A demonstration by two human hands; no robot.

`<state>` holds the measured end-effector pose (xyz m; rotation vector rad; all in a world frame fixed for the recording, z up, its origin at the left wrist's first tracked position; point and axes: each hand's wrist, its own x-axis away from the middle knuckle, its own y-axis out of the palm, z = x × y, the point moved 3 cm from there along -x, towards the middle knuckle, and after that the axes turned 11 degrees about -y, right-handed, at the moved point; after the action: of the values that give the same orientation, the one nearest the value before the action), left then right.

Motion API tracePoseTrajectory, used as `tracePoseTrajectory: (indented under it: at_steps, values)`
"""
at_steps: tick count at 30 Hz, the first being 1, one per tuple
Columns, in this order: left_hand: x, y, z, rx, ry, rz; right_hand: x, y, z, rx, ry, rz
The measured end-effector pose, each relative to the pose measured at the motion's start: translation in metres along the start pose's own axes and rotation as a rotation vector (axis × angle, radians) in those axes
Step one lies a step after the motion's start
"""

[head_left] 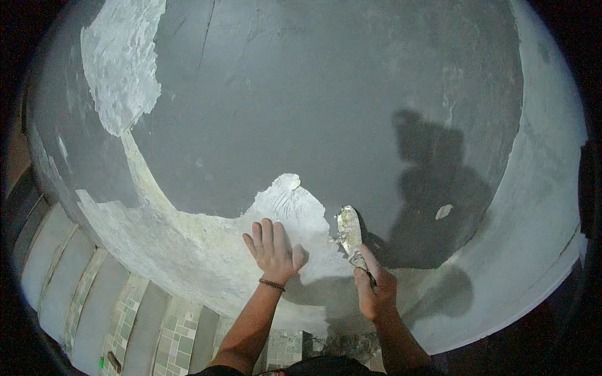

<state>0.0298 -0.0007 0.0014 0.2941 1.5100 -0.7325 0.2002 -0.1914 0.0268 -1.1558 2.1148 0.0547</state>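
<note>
**Scraper (348,229) in your right hand (376,291), left hand (274,254) against the wall (301,113)**

At lower left, stairs (94,307) run down beside the wall, pale bands alternating with green-and-white tile patterning. Your own dark shadow (433,182) falls across the grey surface to the right of the scraper, dimming it there. Your left hand covers the lower part of the white patch (291,203); its fingers are straight and slightly spread, thumb out, holding nothing, with a beaded bracelet (271,285) at the wrist. Another large white patch (122,62) lies at upper left, and a small pale spot (444,212) shows at right.

The scraper stands just right of the white patch, blade pointing up, your right fingers closed around its handle. Its blade is crusted with yellowish-white residue. The wall's grey coating meets the whitish area along a ragged edge.
</note>
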Motion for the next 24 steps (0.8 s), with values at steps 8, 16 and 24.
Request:
tracePoseTrajectory:
  at_steps: [8, 16, 24]
  values:
    - [-0.007, -0.006, 0.003, 0.004, -0.107, -0.184, 0.022, 0.002, 0.001, 0.016, 0.004, 0.092]
    - [-0.022, -0.045, 0.013, 0.29, -0.17, -0.386, 0.044, 0.002, -0.008, 0.074, 0.062, 0.139]
    - [-0.035, -0.078, 0.013, 0.418, -0.175, -0.41, 0.052, 0.018, -0.023, -0.058, 0.185, 0.193]
